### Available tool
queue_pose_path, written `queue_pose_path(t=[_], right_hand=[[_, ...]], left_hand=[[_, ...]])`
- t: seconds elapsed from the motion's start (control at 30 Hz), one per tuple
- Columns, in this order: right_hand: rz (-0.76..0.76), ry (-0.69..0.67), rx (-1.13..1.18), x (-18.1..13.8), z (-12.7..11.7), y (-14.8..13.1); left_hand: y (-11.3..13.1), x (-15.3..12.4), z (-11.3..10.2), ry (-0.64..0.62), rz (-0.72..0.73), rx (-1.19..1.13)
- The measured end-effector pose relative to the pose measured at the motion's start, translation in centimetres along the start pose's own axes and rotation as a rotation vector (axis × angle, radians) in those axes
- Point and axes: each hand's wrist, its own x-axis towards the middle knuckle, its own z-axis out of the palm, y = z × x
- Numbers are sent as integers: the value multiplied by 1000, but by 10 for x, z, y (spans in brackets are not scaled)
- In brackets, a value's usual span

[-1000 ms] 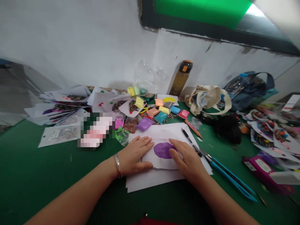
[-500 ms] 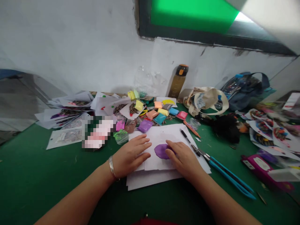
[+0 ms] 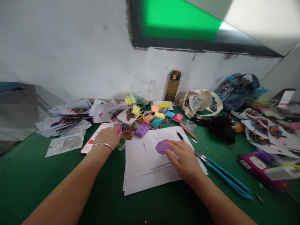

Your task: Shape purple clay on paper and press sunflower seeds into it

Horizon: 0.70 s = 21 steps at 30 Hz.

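Note:
My right hand [image 3: 185, 157] lies over the white paper [image 3: 136, 178], fingers stretched out. Its fingertips rest at the right edge of a flat purple piece of clay [image 3: 161, 146]. My left hand [image 3: 109, 136] is over at the left, above a phone [image 3: 90, 142] that it partly covers. Finger and thumb are closed at a small pink clay packet [image 3: 119, 128], which shows between their tips. Beside it are a brown packet [image 3: 128, 132], a green one [image 3: 122, 143] and a purple packet [image 3: 142, 130].
Several coloured clay packets [image 3: 159, 115] are heaped behind the paper. A pen [image 3: 180, 135] and blue tongs-like tool [image 3: 227, 175] lie to the right. Stacked paper sheets [image 3: 67, 109] stand left; a bottle [image 3: 172, 86] and cloth bag [image 3: 202, 101] stand by the wall.
My left hand has left the paper and moved left to the pink packet, over the phone. My right hand stays at the purple clay. The view has shifted slightly.

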Motion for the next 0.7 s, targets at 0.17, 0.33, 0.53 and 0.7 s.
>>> queue_pose_path(t=[0.17, 0.33, 0.53, 0.7], right_hand=[[145, 31, -120, 0, 6, 22], [229, -242, -262, -4, 9, 24], [222, -320, -264, -8, -3, 2], [220, -251, -221, -8, -10, 3]], left_hand=[[2, 4, 4, 16, -7, -4], [1, 6, 1, 106, 32, -37], [-6, 0, 5, 256, 19, -129], [-2, -18, -24, 446, -105, -467]])
